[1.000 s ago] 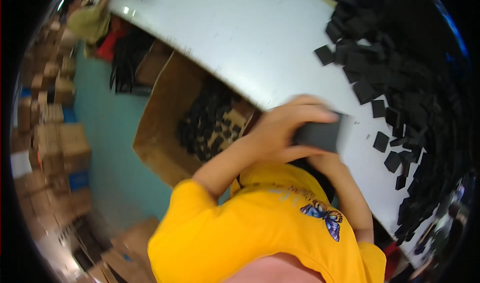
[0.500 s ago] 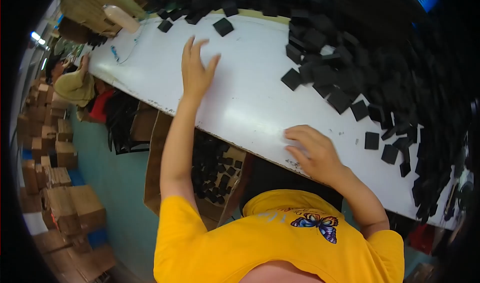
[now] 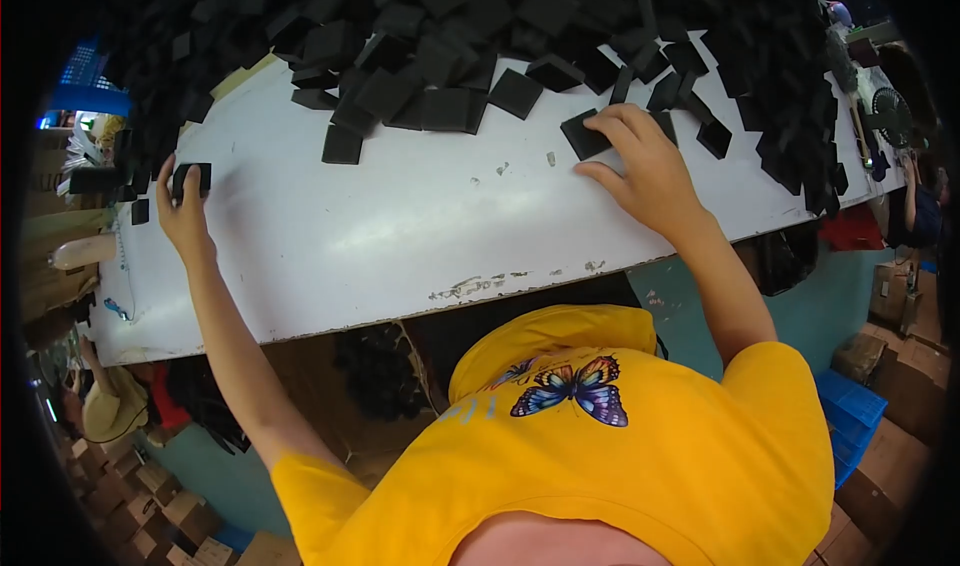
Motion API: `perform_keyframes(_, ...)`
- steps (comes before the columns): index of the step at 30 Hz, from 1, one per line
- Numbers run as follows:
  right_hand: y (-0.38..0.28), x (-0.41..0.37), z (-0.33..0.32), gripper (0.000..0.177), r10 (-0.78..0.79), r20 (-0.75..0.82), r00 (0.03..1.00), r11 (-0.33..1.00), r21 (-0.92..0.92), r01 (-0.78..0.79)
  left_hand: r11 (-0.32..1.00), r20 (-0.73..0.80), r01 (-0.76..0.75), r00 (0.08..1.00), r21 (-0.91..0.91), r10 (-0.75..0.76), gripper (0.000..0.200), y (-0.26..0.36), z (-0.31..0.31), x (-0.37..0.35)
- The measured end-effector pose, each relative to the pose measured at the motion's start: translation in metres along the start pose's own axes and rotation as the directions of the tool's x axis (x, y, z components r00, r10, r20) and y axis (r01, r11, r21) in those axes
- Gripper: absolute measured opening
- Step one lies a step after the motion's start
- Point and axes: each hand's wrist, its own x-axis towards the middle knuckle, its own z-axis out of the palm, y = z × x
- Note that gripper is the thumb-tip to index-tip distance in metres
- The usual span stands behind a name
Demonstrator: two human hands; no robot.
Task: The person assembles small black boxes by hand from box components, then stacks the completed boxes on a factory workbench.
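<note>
At the left end of the white table, my left hand has its fingers around a black block. My right hand is on the right part of the table, its fingertips on the edge of a black square piece, thumb apart below it. Another dark piece shows partly behind the right fingers. A large heap of black foam-like pieces lies along the far side, with single pieces at its near edge.
A pale bottle-like object lies at the far left. Under the table stands a cardboard box with black pieces. A blue crate and cartons are on the right floor. A co-worker sits at the left, and a small fan is at the right.
The head view has turned. My left hand has reached a black block and closed its fingers around it. My right hand has moved forward from the near edge to a black piece.
</note>
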Motion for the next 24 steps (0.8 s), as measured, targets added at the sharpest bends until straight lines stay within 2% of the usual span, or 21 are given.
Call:
perform_keyframes(1,0.001,-0.001,0.005,0.035,0.032,0.022,0.999,0.999,-0.010,-0.031,0.972,-0.034,0.138,0.989,-0.193,-0.147,0.034,0.032,0.007,-0.033)
perform_keyframes(3,0.006,0.002,0.012,0.036,0.085,0.058,0.995,0.996,-0.041,-0.083,0.958,-0.105,0.053,0.991,-0.281,-0.086,0.022,0.034,0.018,-0.083)
perform_keyframes(4,0.006,0.003,0.015,0.036,0.089,0.073,0.993,0.994,-0.066,-0.085,0.975,-0.099,0.017,0.994,-0.221,-0.040,0.016,0.042,0.029,-0.111)
perform_keyframes(5,0.006,0.006,0.016,0.035,0.095,0.083,0.992,0.991,-0.097,-0.087,0.951,-0.051,0.020,0.998,-0.310,-0.037,0.023,0.076,0.055,-0.146)
perform_keyframes(6,0.006,0.007,0.015,0.034,0.100,0.096,0.990,0.988,-0.129,-0.088,0.969,0.055,-0.006,0.998,-0.249,0.020,0.026,0.087,0.071,-0.173)
perform_keyframes(7,0.007,0.009,0.012,0.032,0.061,0.056,0.997,0.983,-0.174,-0.051,0.974,0.183,-0.167,0.964,-0.154,0.195,0.030,0.107,0.090,-0.192)
perform_keyframes(9,0.009,0.010,0.004,0.027,-0.016,-0.013,1.000,0.963,-0.269,0.012,0.971,0.352,-0.193,0.907,-0.142,0.232,0.035,0.133,0.129,-0.224)
perform_keyframes(10,0.009,0.010,-0.003,0.023,0.003,-0.071,0.997,0.988,-0.157,-0.014,0.971,0.434,-0.205,0.868,-0.127,0.240,0.036,0.144,0.145,-0.236)
perform_keyframes(12,0.007,0.012,-0.019,0.017,0.063,-0.166,0.984,0.995,0.085,-0.049,0.970,0.497,-0.139,0.838,-0.201,0.223,0.049,0.145,0.175,-0.255)
perform_keyframes(13,-0.002,0.010,-0.028,0.011,0.326,-0.025,0.945,0.833,0.480,-0.275,0.976,0.518,-0.129,0.831,-0.176,0.204,0.056,0.148,0.184,-0.261)
perform_keyframes(16,-0.001,0.001,-0.016,0.012,0.247,0.235,0.940,0.507,0.795,-0.332,0.984,0.553,-0.089,0.817,-0.154,0.160,0.076,0.154,0.200,-0.273)
perform_keyframes(17,-0.004,-0.002,-0.012,0.013,0.194,0.249,0.949,0.611,0.726,-0.315,0.981,0.548,-0.070,0.821,-0.179,0.159,0.081,0.152,0.202,-0.274)
perform_keyframes(18,-0.002,-0.003,-0.008,0.013,0.111,0.221,0.969,0.688,0.687,-0.235,0.978,0.541,-0.051,0.827,-0.205,0.156,0.086,0.151,0.203,-0.276)
perform_keyframes(19,0.003,-0.001,-0.002,0.014,0.024,0.199,0.980,0.752,0.642,-0.148,0.978,0.548,-0.026,0.825,-0.208,0.139,0.082,0.155,0.201,-0.274)
perform_keyframes(20,0.006,-0.001,0.002,0.014,-0.064,0.182,0.981,0.804,0.592,-0.057,0.980,0.551,-0.076,0.817,-0.185,0.168,0.080,0.154,0.200,-0.275)
perform_keyframes(21,0.005,0.000,0.002,0.011,-0.061,0.189,0.980,0.796,0.602,-0.067,0.978,0.553,-0.127,0.809,-0.164,0.198,0.078,0.153,0.200,-0.274)
perform_keyframes(24,-0.002,0.005,0.002,0.010,-0.211,0.153,0.965,0.831,0.549,0.094,0.953,0.536,-0.254,0.788,-0.166,0.303,0.072,0.151,0.202,-0.272)
